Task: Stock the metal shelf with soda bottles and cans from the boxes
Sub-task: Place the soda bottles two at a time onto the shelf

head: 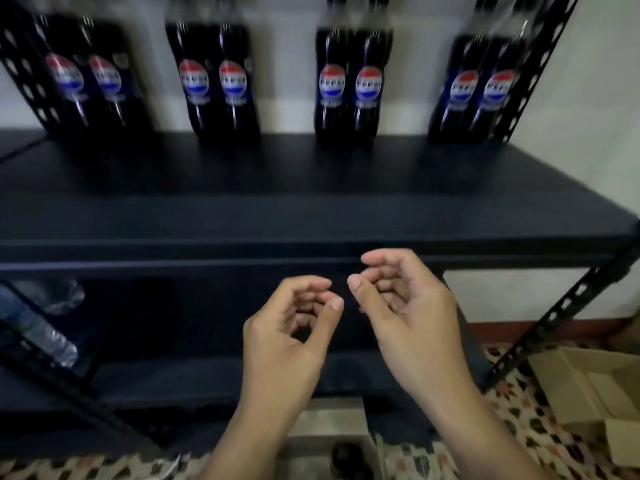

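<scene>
Head view, motion-blurred: eight dark soda bottles (349,84) with red-white-blue round labels are seen upright along the back of the upper deck of the black metal shelf (311,209), arranged as four pairs, each pair set well apart from the next and the two bottles in a pair touching or nearly so. The front part of that deck is shown bare. Both hands are held in front of the shelf's front edge, below the deck level, close together but not touching. Left hand (294,327): fingers loosely curled, thumb tip near the forefinger, nothing held. Right hand (405,306): fingers likewise loosely curled, palm turned inward, nothing held. On the lower level at far left, clear plastic water bottles (45,327) are seen lying tilted, details blurred. An open cardboard box (588,386) is noted on the patterned floor (526,431) at right, beside the perforated shelf upright (554,313). A second box (329,445) is partly visible at the bottom edge between the forearms; a dark rounded object inside it cannot be identified.
</scene>
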A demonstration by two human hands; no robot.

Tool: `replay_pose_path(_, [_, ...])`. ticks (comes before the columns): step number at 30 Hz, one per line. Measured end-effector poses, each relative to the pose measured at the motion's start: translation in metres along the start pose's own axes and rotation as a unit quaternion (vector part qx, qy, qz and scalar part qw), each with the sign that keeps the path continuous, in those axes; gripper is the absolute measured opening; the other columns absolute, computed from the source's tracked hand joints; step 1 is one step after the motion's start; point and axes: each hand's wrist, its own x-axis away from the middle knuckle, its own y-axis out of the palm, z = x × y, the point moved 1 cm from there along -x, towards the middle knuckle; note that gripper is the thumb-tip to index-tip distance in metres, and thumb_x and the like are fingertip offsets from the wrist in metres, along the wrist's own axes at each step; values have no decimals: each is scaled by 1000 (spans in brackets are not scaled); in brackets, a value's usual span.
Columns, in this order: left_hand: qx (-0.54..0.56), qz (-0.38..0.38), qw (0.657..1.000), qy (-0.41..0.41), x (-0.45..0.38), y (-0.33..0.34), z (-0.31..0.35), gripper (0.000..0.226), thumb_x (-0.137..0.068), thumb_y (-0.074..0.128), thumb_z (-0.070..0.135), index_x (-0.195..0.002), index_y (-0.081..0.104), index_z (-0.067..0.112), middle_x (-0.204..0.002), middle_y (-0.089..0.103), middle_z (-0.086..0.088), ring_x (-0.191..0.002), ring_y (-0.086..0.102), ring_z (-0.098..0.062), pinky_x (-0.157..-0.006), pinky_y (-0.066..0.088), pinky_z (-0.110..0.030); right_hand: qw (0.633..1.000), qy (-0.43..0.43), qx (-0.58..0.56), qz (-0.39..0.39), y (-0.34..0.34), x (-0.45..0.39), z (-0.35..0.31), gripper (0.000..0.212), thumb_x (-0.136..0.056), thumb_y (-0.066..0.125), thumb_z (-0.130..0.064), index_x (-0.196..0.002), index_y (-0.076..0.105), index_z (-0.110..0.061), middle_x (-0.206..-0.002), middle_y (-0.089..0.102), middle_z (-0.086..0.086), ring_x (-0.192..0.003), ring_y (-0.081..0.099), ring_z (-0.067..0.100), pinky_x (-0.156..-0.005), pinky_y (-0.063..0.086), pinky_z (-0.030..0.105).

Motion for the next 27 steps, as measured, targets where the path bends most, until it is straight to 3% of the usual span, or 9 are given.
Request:
replay_pose_path(6, [-74, -44, 992, -98, 85, -26, -220, 18, -91, 77, 11, -105, 73, 22, -98, 76, 9, -97, 73, -12, -87, 57, -26, 994, 100, 18, -40, 51, 93, 183, 19, -91, 75, -12, -106, 70, -22, -97, 71, -7, -97, 69, 9, -79, 53, 18])
replay_pose_path(10, [-111, -70, 976, -172, 147, -33, -377, 21, -87, 82, 16, -101, 75, 30, -98, 78, 9, -96, 74, -11, -90, 58, -33, 980, 187, 62, -42, 74, 161, 331, 15, -92, 73, -13, -100, 72, -26, -96, 73, -8, -91, 69, 5, -81, 57, 24])
replay_pose_path(12, [-123, -100, 967, -200, 174, -32, -445, 24, -83, 85, 11, -100, 76, 26, -99, 78, 6, -96, 73, -8, -89, 56, -29, 970, 226, 90, -24, 81, 194, 393, 15, -92, 73, -16, -98, 71, -29, -95, 74, -9, -90, 70, 4, -84, 58, 27])
replay_pose_path(15, [-160, -182, 942, -232, 209, -27, -525, 36, -78, 88, 6, -103, 73, 26, -98, 76, 19, -97, 70, 7, -91, 55, -24, 951, 279, 126, -28, 89, 237, 474, 17, -93, 73, -19, -104, 68, -30, -104, 73, -6, -99, 69, 11, -93, 57, 36])
replay_pose_path(18, [-195, -232, 920, -248, 230, -23, -577, 38, -80, 88, 17, -112, 72, 30, -106, 73, 20, -104, 65, 12, -99, 51, -19, 933, 306, 188, -30, 95, 268, 530, 35, -90, 76, -24, -123, 67, -20, -119, 70, 2, -113, 65, 21, -100, 52, 45])
replay_pose_path(20, [-196, -238, 919, -247, 233, -14, -596, 38, -84, 84, 20, -120, 73, 25, -113, 73, 14, -110, 66, 4, -101, 50, -19, 922, 320, 219, -20, 97, 280, 547, 43, -89, 77, -23, -130, 65, -15, -126, 68, 7, -119, 61, 25, -104, 49, 38])
replay_pose_path(23, [-188, -246, 918, -246, 234, 7, -611, 45, -88, 81, 22, -131, 69, 21, -124, 72, 7, -117, 66, -6, -104, 49, -22, 902, 361, 237, 12, 96, 296, 562, 50, -89, 77, -16, -136, 61, -9, -131, 65, 10, -124, 59, 27, -97, 41, 24])
replay_pose_path(27, [-194, -236, 926, -222, 236, 33, -619, 52, -85, 84, 27, -134, 68, 24, -124, 73, 3, -115, 66, -9, -100, 50, -22, 870, 434, 232, 40, 96, 317, 582, 51, -89, 75, -9, -137, 59, -7, -126, 68, 13, -119, 62, 28, -98, 46, 30])
